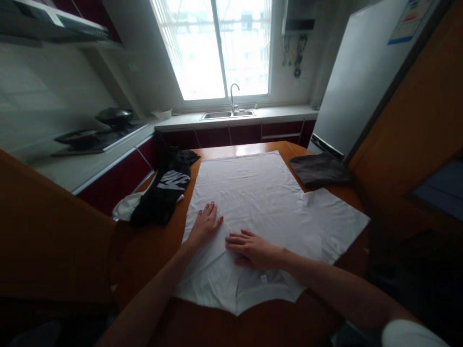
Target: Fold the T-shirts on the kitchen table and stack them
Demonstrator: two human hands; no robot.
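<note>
- I am pressing my left hand [205, 224] flat, fingers spread, on the white shirt [260, 212].
- My right hand [253, 249] is lying open beside it, holding nothing.
- The shirt is lying spread across the desk [152, 250], collar at the near edge.

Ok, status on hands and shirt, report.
Left hand and right hand both flat, open, on white T-shirt. Shirt spread on wooden table. Black garment left, dark folded cloth right, both clear.
</note>
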